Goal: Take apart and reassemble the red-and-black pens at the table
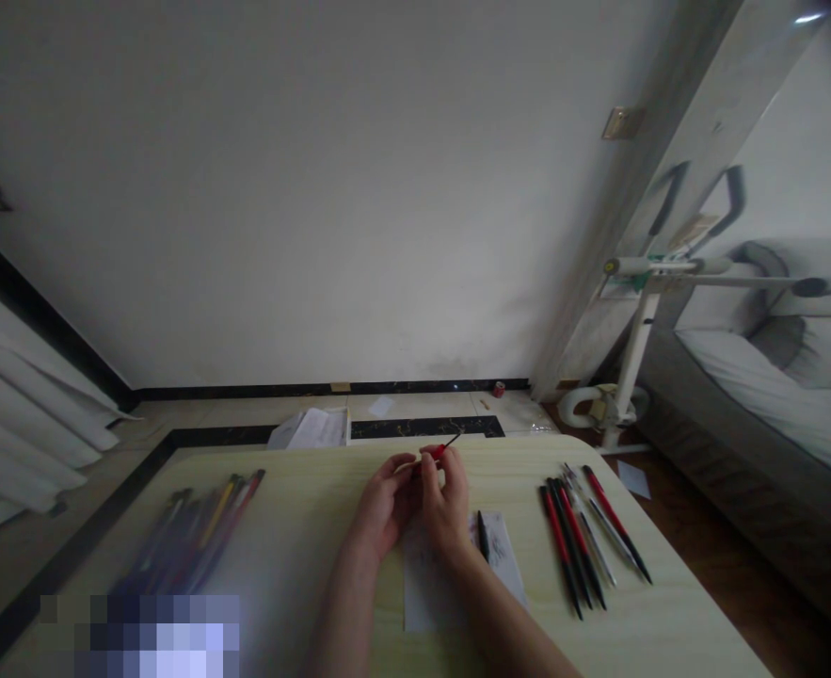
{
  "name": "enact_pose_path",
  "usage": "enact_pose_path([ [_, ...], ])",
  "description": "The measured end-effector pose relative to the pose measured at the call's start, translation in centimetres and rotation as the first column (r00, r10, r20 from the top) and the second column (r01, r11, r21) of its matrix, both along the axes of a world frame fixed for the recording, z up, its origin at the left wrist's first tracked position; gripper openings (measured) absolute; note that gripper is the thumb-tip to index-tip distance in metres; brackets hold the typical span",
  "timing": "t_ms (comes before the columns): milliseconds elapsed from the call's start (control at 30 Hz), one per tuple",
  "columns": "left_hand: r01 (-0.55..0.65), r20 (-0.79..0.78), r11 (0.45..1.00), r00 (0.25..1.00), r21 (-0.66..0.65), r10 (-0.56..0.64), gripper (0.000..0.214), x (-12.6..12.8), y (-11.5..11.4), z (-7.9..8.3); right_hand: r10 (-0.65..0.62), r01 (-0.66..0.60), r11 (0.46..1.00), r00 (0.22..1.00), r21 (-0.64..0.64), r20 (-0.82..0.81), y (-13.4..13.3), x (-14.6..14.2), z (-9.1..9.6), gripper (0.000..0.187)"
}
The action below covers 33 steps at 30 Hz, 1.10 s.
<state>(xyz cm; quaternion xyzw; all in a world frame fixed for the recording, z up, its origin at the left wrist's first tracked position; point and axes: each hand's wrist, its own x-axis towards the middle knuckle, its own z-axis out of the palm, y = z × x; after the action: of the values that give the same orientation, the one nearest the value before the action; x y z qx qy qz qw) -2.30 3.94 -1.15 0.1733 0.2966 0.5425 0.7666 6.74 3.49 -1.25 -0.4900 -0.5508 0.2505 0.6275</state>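
Observation:
My right hand (447, 504) is closed, pinching a small red pen part (439, 452) with a thin dark tip that points up and to the right. Close against it on the left is my left hand (388, 504), its fingers curled inward; what they grip, if anything, is hidden. Both hands are over the far half of the light wooden table (302, 527). Beneath them lies a white sheet of paper (425, 603) with scribbled marks, partly covered by my right forearm. A black pen piece (484, 537) rests on the sheet, beside my right wrist.
Several red-and-black and clear pens (577, 537) lie side by side at the table's right. Another group of pens (203, 527) at the left is blurred. Beyond the far edge, papers (316, 428) are on the floor; white exercise equipment (633, 358) stands to the right.

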Motion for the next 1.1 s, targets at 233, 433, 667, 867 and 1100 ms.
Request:
enact_pose_path([
  [233,0.001,0.065,1.0,0.998,-0.011,-0.001,0.015,-0.13,0.21,-0.18,-0.005,0.005,1.0,1.0,-0.002,0.0,0.04,-0.03,-0.12,0.014],
  [433,0.019,0.049,1.0,0.999,0.006,-0.019,0.013,-0.08,0.11,0.05,0.031,-0.031,0.999,0.999,-0.01,0.026,0.12,-0.07,-0.05,0.012],
  [667,0.001,0.031,1.0,1.0,-0.01,-0.001,0.014,-0.02,0.13,-0.03,0.036,-0.036,0.999,0.999,-0.021,0.021,0.17,-0.1,0.01,0.013],
  [867,0.011,0.009,1.0,1.0,0.011,-0.011,0.014,-0.07,0.06,-0.03,0.019,-0.019,1.0,1.0,-0.016,0.007,0.13,-0.07,0.02,0.013],
  [1100,0.015,-0.01,0.999,1.0,0.035,-0.014,0.016,0.0,0.01,-0.26,0.016,-0.016,1.0,1.0,-0.019,-0.01,-0.06,0.01,0.23,0.016],
])
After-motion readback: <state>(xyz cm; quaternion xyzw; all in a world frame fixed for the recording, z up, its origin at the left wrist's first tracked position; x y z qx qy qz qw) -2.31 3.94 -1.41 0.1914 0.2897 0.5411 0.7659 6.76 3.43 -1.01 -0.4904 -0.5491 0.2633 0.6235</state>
